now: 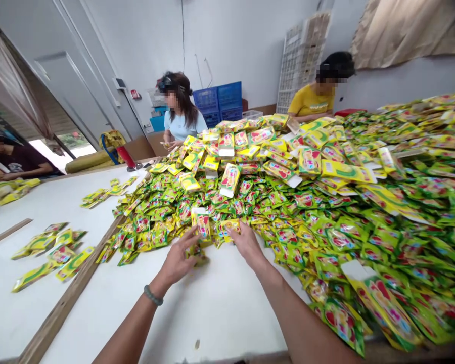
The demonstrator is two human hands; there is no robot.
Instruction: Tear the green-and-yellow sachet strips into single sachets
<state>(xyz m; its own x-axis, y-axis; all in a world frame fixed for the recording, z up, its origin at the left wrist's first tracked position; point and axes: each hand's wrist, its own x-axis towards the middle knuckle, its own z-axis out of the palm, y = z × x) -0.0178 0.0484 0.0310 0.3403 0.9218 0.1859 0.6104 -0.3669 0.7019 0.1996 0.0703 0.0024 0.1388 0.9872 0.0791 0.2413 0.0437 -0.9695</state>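
Reaching with both hands into a heap of yellow-green foil sachets (pixel 227 212)

The left hand (pixel 178 258) is open, its fingers (pixel 191 237) spread and curved over the heap's near edge, and a loose sachet (pixel 197 257) lies just below them. Its fingertips are close beside a white-tabbed sachet card (pixel 200 223) that stands tilted up from the pile, but no clamp on it shows. The right hand (pixel 246 243) has its fingers bent down onto a yellow sachet (pixel 230 227); whether they pinch it or only rest on it, I cannot tell. The hands are near each other, with a narrow gap between them.

The heap spreads across a white table (pixel 167 318), with a beaded bracelet (pixel 153 295) on the left wrist. Smaller clusters of sachets (pixel 49 253) lie beyond a wooden strip (pixel 66 303). Across the heap, a co-worker in a pale blue top (pixel 184 125) and another in a yellow shirt (pixel 309 101) sit at the table, with blue plastic crates (pixel 218 103) behind them.
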